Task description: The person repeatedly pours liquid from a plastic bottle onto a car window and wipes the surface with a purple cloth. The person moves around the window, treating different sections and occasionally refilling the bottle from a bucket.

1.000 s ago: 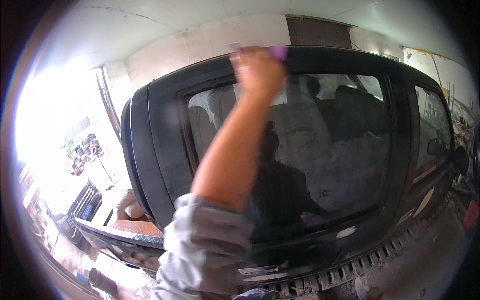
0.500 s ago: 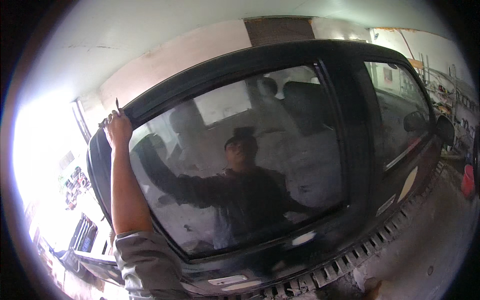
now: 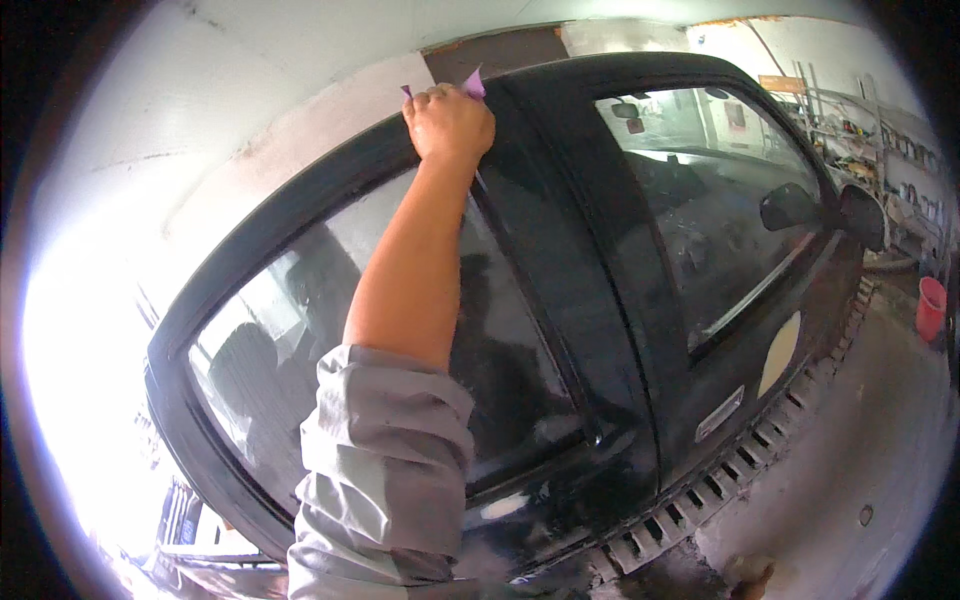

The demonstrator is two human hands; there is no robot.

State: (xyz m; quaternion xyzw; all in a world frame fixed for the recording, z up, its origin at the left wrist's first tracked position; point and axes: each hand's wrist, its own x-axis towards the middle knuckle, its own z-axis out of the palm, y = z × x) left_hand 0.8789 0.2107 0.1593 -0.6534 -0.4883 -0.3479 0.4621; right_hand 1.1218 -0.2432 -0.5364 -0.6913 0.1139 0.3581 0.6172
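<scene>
My left hand (image 3: 450, 122) reaches up to the roof edge above the dark car's (image 3: 560, 260) rear side window (image 3: 270, 310). Its fingers are closed over a piece of purple sandpaper (image 3: 475, 84), whose corners stick out on both sides of the hand. The palm side is hidden against the roof rail. A rolled grey sleeve (image 3: 390, 460) covers the upper part of this arm, which crosses in front of the window. My right hand is out of view.
Pale patches (image 3: 781, 355) mark the lower body near the door handle (image 3: 719, 414). A side mirror (image 3: 862, 217) juts out at the right. Beyond it are cluttered shelves (image 3: 905, 165) and a red bucket (image 3: 931, 308). A slotted strip (image 3: 690, 507) runs along the floor beside the car.
My left hand has moved right along the roof edge, from the rear corner to near the door pillar, with the sandpaper still in it. The view has shifted to the right.
</scene>
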